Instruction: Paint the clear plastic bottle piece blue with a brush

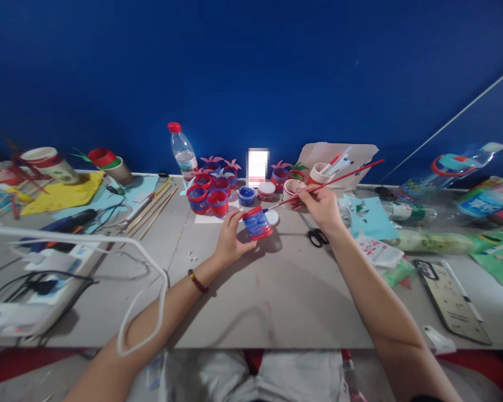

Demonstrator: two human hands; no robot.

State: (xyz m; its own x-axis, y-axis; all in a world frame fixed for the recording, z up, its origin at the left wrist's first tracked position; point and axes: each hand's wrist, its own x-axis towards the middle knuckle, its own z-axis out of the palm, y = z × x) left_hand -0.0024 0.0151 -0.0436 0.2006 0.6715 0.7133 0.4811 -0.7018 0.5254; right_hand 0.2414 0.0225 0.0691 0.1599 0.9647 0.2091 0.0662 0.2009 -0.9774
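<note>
Above the middle of the table, my left hand (230, 241) holds a small cup (257, 224) painted blue with red ends, tilted on its side. My right hand (322, 207) grips a long red paintbrush (343, 177), whose tip touches the cup's blue side. Just behind the cup stand an open pot of blue paint (247, 196) and a red-and-white pot (266, 191). A white lid (271, 217) lies flat beside the held cup. Several red and blue painted cups (218, 203) are grouped at the back, left of the pots.
A water bottle (183, 153) stands behind the painted cups. Black-handled scissors (317, 238) lie beneath my right wrist. A white cable (163, 279) loops over my left forearm from a power strip (67, 290). On the right are a phone (452, 304) and plastic bottles.
</note>
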